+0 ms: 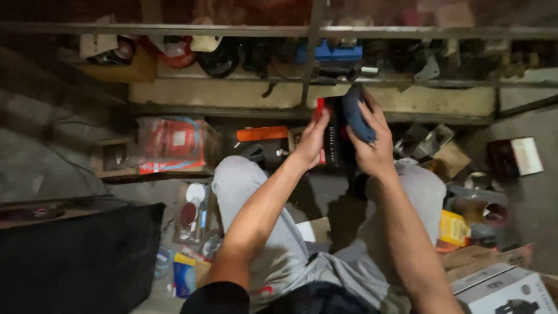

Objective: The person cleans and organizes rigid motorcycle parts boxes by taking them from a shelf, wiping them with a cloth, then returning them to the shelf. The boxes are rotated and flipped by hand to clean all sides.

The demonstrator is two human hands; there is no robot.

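Observation:
I sit with my grey-trousered knees (244, 180) up, both arms stretched forward. My left hand (311, 142) grips the left side of a dark, flat box with a red edge (332, 136), held upright in front of me. My right hand (369, 142) holds a dark blue cloth (356, 116) pressed against the right upper part of that box. The box's far side is hidden behind the hands and cloth.
A low metal shelf (407, 32) runs across the back with a blue box (328, 52), dark tools and a red object (177, 52). A red packet (171, 142), an orange bar (261, 134), cartons (503, 285) and small boxes litter the floor. A black panel (75, 256) lies left.

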